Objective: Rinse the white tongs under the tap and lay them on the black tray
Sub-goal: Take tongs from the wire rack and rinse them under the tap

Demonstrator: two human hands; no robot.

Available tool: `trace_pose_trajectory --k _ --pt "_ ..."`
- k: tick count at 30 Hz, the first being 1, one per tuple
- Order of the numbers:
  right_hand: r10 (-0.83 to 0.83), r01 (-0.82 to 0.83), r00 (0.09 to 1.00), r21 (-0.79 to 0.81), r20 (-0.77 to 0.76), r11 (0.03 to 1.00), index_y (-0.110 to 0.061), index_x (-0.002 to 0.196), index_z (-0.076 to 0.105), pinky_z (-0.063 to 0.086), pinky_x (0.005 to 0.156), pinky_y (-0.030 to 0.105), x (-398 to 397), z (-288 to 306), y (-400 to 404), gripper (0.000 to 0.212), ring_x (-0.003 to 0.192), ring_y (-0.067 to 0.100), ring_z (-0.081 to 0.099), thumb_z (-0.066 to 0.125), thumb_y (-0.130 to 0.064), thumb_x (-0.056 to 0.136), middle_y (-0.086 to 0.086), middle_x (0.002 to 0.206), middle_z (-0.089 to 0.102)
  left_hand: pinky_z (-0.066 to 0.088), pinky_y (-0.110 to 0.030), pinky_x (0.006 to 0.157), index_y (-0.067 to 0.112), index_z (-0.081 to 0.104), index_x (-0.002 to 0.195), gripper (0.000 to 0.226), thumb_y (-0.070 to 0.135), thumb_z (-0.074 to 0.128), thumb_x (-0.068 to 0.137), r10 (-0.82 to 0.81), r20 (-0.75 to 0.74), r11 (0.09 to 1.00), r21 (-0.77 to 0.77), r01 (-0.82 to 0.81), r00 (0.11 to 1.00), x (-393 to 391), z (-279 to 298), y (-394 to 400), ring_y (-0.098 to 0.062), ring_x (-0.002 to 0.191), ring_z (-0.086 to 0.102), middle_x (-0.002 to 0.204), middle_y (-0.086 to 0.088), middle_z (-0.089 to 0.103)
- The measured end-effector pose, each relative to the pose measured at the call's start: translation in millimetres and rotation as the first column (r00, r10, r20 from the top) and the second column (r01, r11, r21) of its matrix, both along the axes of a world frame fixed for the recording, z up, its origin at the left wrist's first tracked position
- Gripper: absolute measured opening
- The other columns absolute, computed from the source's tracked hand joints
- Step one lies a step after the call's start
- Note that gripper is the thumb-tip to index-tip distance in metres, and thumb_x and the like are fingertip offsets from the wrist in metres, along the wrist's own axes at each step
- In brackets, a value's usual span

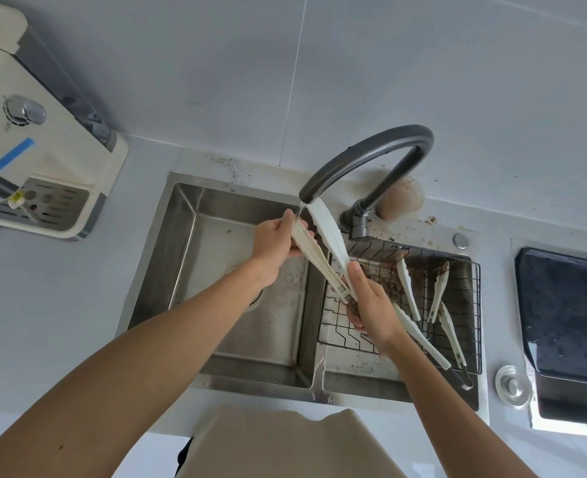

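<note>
A pair of white tongs [328, 236] stands spread open under the spout of the dark grey tap [364, 157], where a thin stream of water runs onto one arm. My right hand [367, 305] grips the tongs near their hinge end. My left hand [278, 243] holds the tip of the left arm of the tongs under the water. The black tray [567, 312] lies on the counter at the far right, wet with drops.
Two more pairs of white tongs [423, 305] lie in the wire rack [474, 305] over the right basin. The steel sink [181, 253] has a wet left basin. A cream appliance [43, 160] stands at the left. A beige cloth [285, 443] hangs at the front edge.
</note>
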State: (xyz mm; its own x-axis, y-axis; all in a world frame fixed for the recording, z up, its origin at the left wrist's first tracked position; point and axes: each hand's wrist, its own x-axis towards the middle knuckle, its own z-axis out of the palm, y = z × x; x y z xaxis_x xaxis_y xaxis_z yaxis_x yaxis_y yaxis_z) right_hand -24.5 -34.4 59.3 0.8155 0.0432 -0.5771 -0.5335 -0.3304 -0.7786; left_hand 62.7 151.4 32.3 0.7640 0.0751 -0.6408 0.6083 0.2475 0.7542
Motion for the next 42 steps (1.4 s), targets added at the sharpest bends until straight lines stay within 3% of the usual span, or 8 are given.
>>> trace_pose_trajectory --k 5,11,17,23,27,32,38,42 --pt "-0.004 0.005 1.0 0.048 -0.027 0.999 -0.01 0.091 0.06 0.027 0.049 0.029 7 -5 -4 0.056 0.048 0.012 0.033 0.045 -0.063 0.103 -0.002 0.06 0.037 0.066 -0.033 0.078 0.011 0.071 0.101 0.028 0.024 0.048 0.11 -0.013 0.009 0.996 -0.088 0.014 1.0 -4 -2 10 -0.019 0.088 0.079 0.095 -0.01 0.079" --pt "0.027 -0.024 0.999 0.074 -0.028 0.997 0.004 0.113 0.065 0.035 0.051 0.027 3 -25 -8 0.058 0.055 0.013 0.04 0.054 -0.052 0.104 -0.003 0.066 0.047 0.064 -0.034 0.083 0.002 0.069 0.122 0.036 0.029 0.047 0.11 -0.01 -0.004 0.989 -0.148 0.009 1.0 -13 -5 24 -0.024 0.1 0.077 0.112 -0.016 0.077" --pt "0.033 -0.034 0.999 0.04 0.015 0.999 -0.013 0.092 0.069 0.04 0.054 0.03 5 -31 4 0.039 0.06 0.017 0.044 0.057 -0.048 0.104 0.004 0.07 0.047 0.062 -0.038 0.091 0.005 0.074 0.117 0.031 0.028 0.057 0.106 -0.011 0.035 0.99 -0.139 0.016 0.999 -16 -4 35 -0.027 0.108 0.075 0.115 -0.015 0.078" --pt "0.018 -0.01 0.991 -0.061 0.134 0.998 -0.007 0.094 0.069 0.046 0.064 0.041 16 -26 19 0.042 0.065 0.019 0.05 0.059 -0.048 0.102 -0.004 0.068 0.052 0.063 -0.034 0.089 0.002 0.07 0.125 0.036 0.004 0.077 0.09 0.002 0.137 0.995 -0.099 0.012 0.991 -7 9 36 -0.028 0.112 0.074 0.118 -0.017 0.075" --pt "0.035 -0.009 0.979 -0.129 0.201 0.992 -0.017 0.093 0.071 0.058 0.07 0.051 24 -22 23 0.029 0.063 0.01 0.057 0.066 -0.045 0.099 -0.004 0.07 0.062 0.061 -0.045 0.096 0.003 0.074 0.118 0.03 0.004 0.079 0.088 0.023 0.174 0.995 -0.104 -0.005 0.985 4 19 35 -0.027 0.107 0.075 0.111 -0.014 0.077" --pt "0.114 -0.04 0.955 -0.264 0.274 0.964 -0.022 0.097 0.07 0.045 0.056 0.027 22 -19 18 0.024 0.062 0.007 0.055 0.072 -0.046 0.096 -0.005 0.077 0.065 0.061 -0.046 0.096 0.014 0.08 0.095 0.006 0.015 0.075 0.093 0.009 0.196 0.991 -0.135 0.018 0.98 4 30 30 -0.033 0.111 0.073 0.111 -0.014 0.078" --pt "0.253 0.035 0.864 -0.553 0.435 0.832 -0.015 0.112 0.068 0.057 0.063 0.043 12 -24 12 0.032 0.078 0.019 0.065 0.074 -0.042 0.095 -0.004 0.099 0.065 0.06 -0.045 0.098 0.004 0.074 0.118 0.028 0.023 0.065 0.101 0.04 0.137 0.984 -0.176 -0.015 0.99 -8 19 31 -0.03 0.112 0.074 0.12 -0.017 0.075" --pt "0.365 0.084 0.783 -0.666 0.504 0.741 -0.011 0.114 0.065 0.052 0.064 0.037 12 -25 11 0.033 0.089 0.027 0.065 0.077 -0.035 0.093 0.002 0.104 0.066 0.061 -0.045 0.095 0.006 0.075 0.111 0.021 0.021 0.063 0.102 0.065 0.121 0.976 -0.215 -0.038 0.991 -13 17 36 -0.031 0.103 0.076 0.107 -0.014 0.079"
